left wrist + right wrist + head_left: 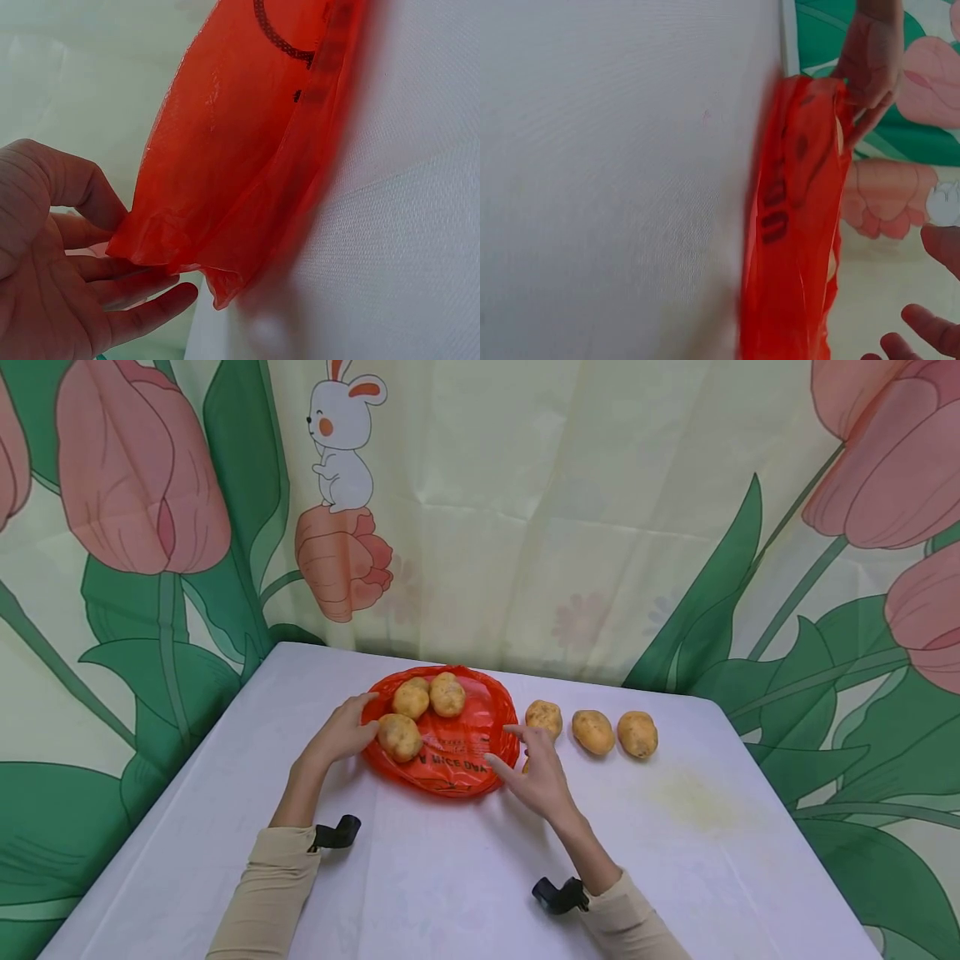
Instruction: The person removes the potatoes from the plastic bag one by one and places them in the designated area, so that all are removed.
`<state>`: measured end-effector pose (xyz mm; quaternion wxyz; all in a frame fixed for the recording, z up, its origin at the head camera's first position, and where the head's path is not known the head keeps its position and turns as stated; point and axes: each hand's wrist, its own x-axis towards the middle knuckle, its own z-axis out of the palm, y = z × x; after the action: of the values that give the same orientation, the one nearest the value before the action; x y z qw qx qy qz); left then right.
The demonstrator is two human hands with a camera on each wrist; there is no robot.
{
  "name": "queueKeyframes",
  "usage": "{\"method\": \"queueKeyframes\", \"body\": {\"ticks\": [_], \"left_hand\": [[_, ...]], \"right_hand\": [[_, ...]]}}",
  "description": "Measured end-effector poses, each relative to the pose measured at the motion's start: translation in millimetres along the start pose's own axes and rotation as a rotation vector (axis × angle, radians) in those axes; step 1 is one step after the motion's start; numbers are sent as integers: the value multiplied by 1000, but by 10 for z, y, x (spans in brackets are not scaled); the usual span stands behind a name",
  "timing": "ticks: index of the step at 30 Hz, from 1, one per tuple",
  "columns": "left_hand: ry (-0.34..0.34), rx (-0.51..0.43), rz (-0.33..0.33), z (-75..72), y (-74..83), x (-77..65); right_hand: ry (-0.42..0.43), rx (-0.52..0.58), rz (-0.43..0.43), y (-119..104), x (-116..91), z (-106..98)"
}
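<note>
A red plastic bag (457,731), its rim spread into a round, lies on the table with printed letters on its inside. Three potatoes sit in it, one potato (400,737) nearest my left hand (341,731). That hand pinches the bag's left edge between thumb and fingers, as the left wrist view shows at the crumpled red film (187,247). On the opposite side, my right hand (536,772) hovers at the right rim with fingers spread and nothing held. In the right wrist view its fingers (930,326) stand apart from the bag's side (799,210).
To the right of the bag a row holds a potato (543,718), another potato (593,732) and a third potato (637,734). A further yellowish piece is mostly hidden behind my right hand. A printed curtain (510,527) hangs behind the white table (435,877).
</note>
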<state>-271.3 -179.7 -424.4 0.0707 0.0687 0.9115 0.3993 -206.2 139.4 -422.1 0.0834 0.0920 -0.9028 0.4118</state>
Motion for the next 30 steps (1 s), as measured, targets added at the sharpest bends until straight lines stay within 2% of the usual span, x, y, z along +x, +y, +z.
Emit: {"method": "queueKeyframes", "body": {"ticks": [7,20,30], "left_hand": [[2,1,-3,-5,25,-15],[-1,-2,-1,-3,26,-12],[5,5,24,-5,9,-4]], "right_hand": [[-70,26,-1,-127,65,141],[-104,91,-34,-189,172,353],[-158,147,9,-254,226,486]]}}
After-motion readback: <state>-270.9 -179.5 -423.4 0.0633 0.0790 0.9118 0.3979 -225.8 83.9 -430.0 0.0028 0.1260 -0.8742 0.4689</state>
